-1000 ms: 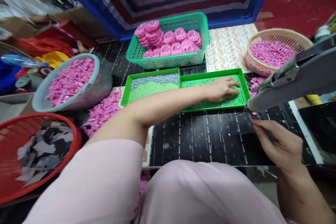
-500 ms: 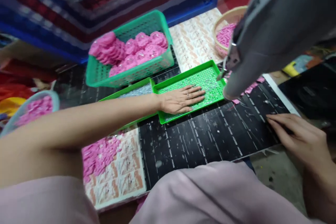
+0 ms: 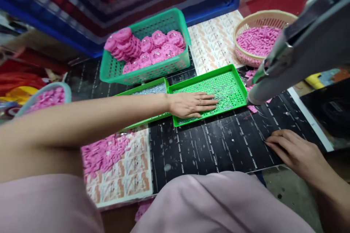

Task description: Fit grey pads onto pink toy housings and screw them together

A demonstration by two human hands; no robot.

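Observation:
My left hand lies flat, palm down, in a bright green perforated tray. Its fingers are stretched out over small shiny silvery bits scattered on the tray floor. My right hand rests at the near right part of the black table mat, its thumb and fingers pressed together. What they hold, if anything, is too small to name. A second green tray with silvery bits sits to the left, partly hidden behind my left forearm.
Behind the trays stands a teal basket of stacked pink flower-like pieces. A cream basket holds small pink pieces. A grey machine arm or lamp hangs at right. Pink pieces lie at near left, beside a pale blue basket.
The view has shifted, showing more of the cream basket. My left hand stays flat in the tray, near its left half. My right hand has come left, further onto the mat.

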